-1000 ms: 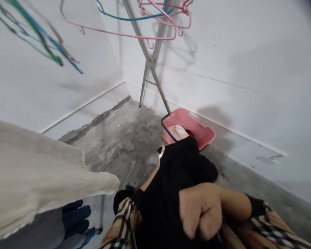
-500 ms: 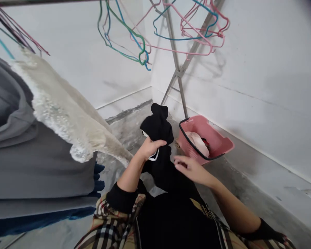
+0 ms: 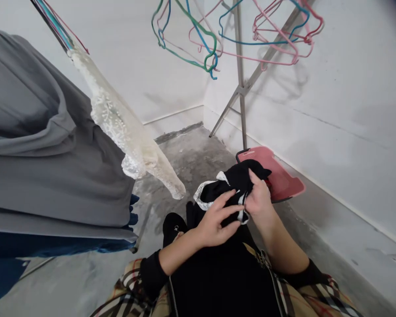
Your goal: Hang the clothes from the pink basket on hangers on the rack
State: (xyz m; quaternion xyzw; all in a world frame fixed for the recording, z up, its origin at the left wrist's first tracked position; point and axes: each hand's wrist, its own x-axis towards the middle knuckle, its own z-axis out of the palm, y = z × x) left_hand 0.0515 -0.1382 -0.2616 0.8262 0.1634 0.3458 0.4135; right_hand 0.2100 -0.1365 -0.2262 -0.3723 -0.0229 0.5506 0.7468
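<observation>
As the fingers of my right hand (image 3: 259,200) gripped the black, lace-trimmed fabric garment (image 3: 232,182), my left hand (image 3: 214,222) lay open across it.

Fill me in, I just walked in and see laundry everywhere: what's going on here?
A person in a plaid jacket is handling a black garment with white lace trim, held up in front of them. The right hand pinches its edge, while the left hand lies on it with fingers spread. A pink basket sits on the concrete floor just behind. To the left hang a grey garment and a cream lace piece; coloured hangers hang bare above.
</observation>
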